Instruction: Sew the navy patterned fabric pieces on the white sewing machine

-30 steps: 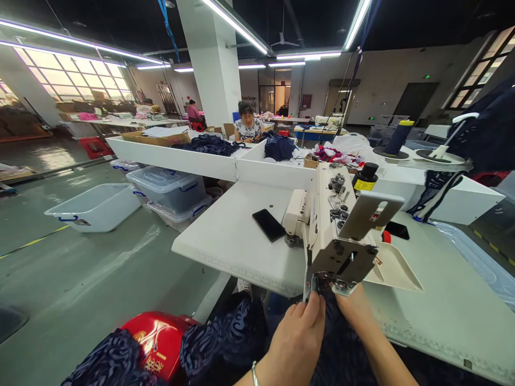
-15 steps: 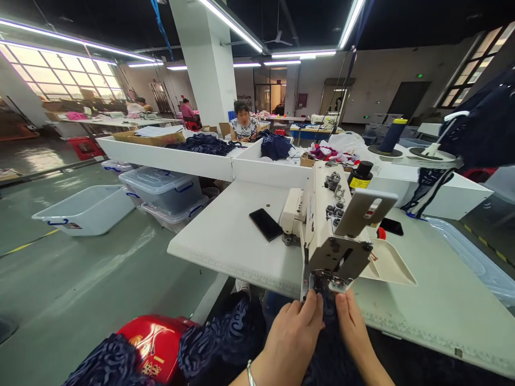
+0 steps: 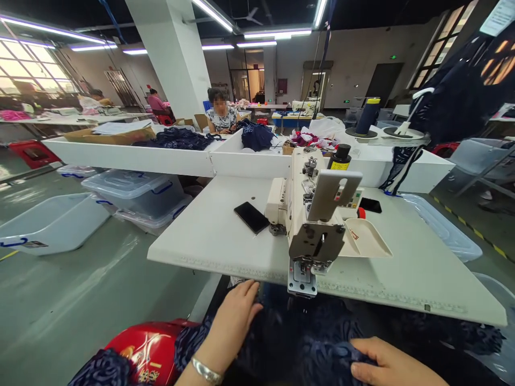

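Note:
My left hand [image 3: 235,316], with a bracelet on its wrist, hovers just below the table's front edge. Its fingers are loosely stretched, thumb apart, and nothing shows between them. Lower right, my right hand [image 3: 386,362] pinches dark navy patterned fabric [image 3: 330,351] between thumb and fingers, over my lap. The cream sewing machine [image 3: 298,209] stands on the white table [image 3: 209,230]. Its metal needle plate [image 3: 302,284] is bare and lies between and beyond my hands. More navy fabric [image 3: 98,370] drapes over a red stool [image 3: 148,348] at lower left.
A black phone [image 3: 251,216] lies left of the machine, and a cream tray [image 3: 366,238] right of it. Thread cones [image 3: 367,118] stand behind. Clear plastic bins [image 3: 52,222] sit on the floor at left. A co-worker [image 3: 219,115] sits beyond the white partition [image 3: 251,165].
Both hands have left the needle area: the left moved left, the right down and right with the fabric. The navy fabric is off the needle plate. The view has turned to the right.

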Tool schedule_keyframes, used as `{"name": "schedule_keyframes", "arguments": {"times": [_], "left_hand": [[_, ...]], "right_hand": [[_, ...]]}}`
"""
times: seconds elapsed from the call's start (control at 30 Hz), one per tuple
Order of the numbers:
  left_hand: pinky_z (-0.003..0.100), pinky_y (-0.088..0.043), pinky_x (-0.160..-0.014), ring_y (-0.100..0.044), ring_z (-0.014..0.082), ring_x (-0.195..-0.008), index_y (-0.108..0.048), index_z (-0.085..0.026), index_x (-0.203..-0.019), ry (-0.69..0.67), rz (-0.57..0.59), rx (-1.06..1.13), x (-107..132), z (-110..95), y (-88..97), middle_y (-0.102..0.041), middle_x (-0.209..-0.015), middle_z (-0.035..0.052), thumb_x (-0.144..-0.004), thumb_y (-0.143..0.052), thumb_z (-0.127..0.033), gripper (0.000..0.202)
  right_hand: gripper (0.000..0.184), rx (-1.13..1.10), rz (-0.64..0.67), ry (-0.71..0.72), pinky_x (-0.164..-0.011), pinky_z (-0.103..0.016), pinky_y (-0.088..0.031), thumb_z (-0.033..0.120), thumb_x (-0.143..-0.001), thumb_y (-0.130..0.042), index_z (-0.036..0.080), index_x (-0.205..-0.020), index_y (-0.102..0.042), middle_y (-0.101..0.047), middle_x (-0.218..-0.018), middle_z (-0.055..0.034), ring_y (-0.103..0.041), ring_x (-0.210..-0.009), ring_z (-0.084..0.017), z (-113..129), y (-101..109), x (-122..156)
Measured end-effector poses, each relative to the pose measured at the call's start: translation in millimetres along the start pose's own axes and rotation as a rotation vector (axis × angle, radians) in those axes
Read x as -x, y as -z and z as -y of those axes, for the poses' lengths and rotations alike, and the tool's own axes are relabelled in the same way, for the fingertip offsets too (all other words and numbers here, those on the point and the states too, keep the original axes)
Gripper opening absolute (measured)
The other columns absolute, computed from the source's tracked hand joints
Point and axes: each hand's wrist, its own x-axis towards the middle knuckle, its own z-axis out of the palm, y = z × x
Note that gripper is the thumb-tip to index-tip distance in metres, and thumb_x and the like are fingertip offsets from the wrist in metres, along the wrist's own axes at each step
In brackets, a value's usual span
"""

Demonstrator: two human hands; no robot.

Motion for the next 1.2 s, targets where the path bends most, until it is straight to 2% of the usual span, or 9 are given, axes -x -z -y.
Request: {"name": "schedule_keyframes", "arguments": {"times": [0.1, 0.17, 0.23, 0.43, 0.57, 0.63, 0.77, 0.9, 1.2], "left_hand": [[0.04, -0.034, -0.109, -0.044, 0.0263, -0.129, -0.05, -0.022, -0.132, -0.234, 0.156, 0.311, 3.5, -29.2, -15.2, -0.05, -0.138, 0.0101, -0.082, -0.069, -0.029, 0.053], [0.032, -0.043, -0.1, -0.057, 0.0235, -0.115, -0.049, -0.024, -0.133, -0.314, 0.34, 0.545, 6.8, -54.2, -16.6, -0.06, -0.127, 0.0064, -0.077, -0.073, -0.04, 0.062], [0.025, -0.049, -0.086, -0.065, 0.0201, -0.096, -0.054, -0.022, -0.126, -0.248, 0.388, 0.671, 7.6, -71.1, -9.9, -0.069, -0.109, 0.0022, -0.076, -0.074, -0.043, 0.059], [0.022, -0.047, -0.073, -0.065, 0.0153, -0.08, -0.068, -0.023, -0.096, -0.104, 0.062, 0.525, -4.6, -61.5, 21.8, -0.071, -0.087, -0.0031, -0.089, -0.058, -0.04, 0.021], [0.031, -0.048, -0.08, -0.062, 0.0202, -0.091, -0.064, -0.021, -0.105, -0.192, -0.373, 0.139, -14.4, -50.5, 15.6, -0.067, -0.099, 0.0047, -0.095, -0.049, -0.025, 0.019], [0.036, -0.045, -0.091, -0.057, 0.0227, -0.108, -0.059, -0.02, -0.118, -0.356, -0.511, -0.062, -17.2, -49.0, 7.3, -0.062, -0.115, 0.0089, -0.097, -0.042, -0.019, 0.027], [0.032, -0.035, -0.105, -0.048, 0.0162, -0.122, -0.047, -0.021, -0.133, -0.677, -0.373, -0.27, -16.6, -50.0, -5.1, -0.056, -0.13, 0.0038, -0.099, -0.034, -0.016, 0.037], [0.032, -0.036, -0.102, -0.047, 0.0168, -0.121, -0.043, -0.022, -0.137, -0.607, -0.371, -0.387, -11.9, -52.8, -11.7, -0.057, -0.129, 0.0037, -0.1, -0.033, -0.02, 0.038], [0.029, -0.035, -0.095, -0.053, 0.0151, -0.11, -0.053, -0.021, -0.13, -0.53, -0.585, -0.446, -5.5, -60.1, -18.3, -0.061, -0.123, -0.0004, -0.101, -0.027, -0.017, 0.039]], "right_hand": [[0.024, -0.004, 0.069, 0.085, -0.076, -0.023, -0.043, 0.04, -0.091, -0.049, 0.024, -0.08, -0.063, -0.065, -0.083, 0.0035, -0.059, -0.083, -0.015, 52.5, 3.1, 0.1], [0.028, -0.007, 0.057, 0.162, -0.077, -0.023, -0.042, 0.038, -0.093, -0.045, 0.023, -0.076, -0.06, -0.062, -0.078, 0.004, -0.057, -0.078, -0.014, 83.4, 4.4, -5.0], [0.032, 0.024, 0.012, 0.252, -0.075, -0.024, -0.041, 0.036, -0.096, -0.039, 0.022, -0.074, -0.057, -0.06, -0.076, 0.0037, -0.056, -0.074, -0.013, 103.4, 9.8, -10.7], [0.023, -0.064, -0.251, 0.238, -0.075, -0.027, -0.044, 0.043, -0.096, -0.038, 0.027, -0.101, -0.054, -0.062, -0.092, 0.0011, -0.057, -0.084, -0.017, 101.6, 39.9, -38.4], [0.031, -0.189, -0.399, 0.257, -0.087, -0.034, -0.045, 0.044, -0.093, -0.041, 0.023, -0.113, -0.051, -0.063, -0.104, -0.0049, -0.057, -0.098, -0.023, 90.4, 37.5, -72.7], [0.035, -0.184, -0.468, 0.287, -0.094, -0.038, -0.043, 0.041, -0.093, -0.041, 0.022, -0.121, -0.049, -0.061, -0.115, -0.0082, -0.055, -0.106, -0.025, 88.1, 31.5, -86.1], [0.043, -0.155, -0.564, 0.314, -0.1, -0.042, -0.041, 0.036, -0.091, -0.042, 0.021, -0.131, -0.044, -0.059, -0.123, -0.0101, -0.054, -0.111, -0.027, 85.9, 27.2, -96.8], [0.042, -0.142, -0.566, 0.33, -0.098, -0.041, -0.044, 0.032, -0.089, -0.043, 0.022, -0.13, -0.046, -0.061, -0.124, -0.0086, -0.056, -0.112, -0.025, 83.6, 35.4, -96.9], [0.035, -0.017, -0.63, 0.389, -0.096, -0.042, -0.046, 0.023, -0.083, -0.046, 0.021, -0.115, -0.06, -0.06, -0.128, -0.0094, -0.053, -0.12, -0.026, 77.1, 39.0, -115.3]]}}
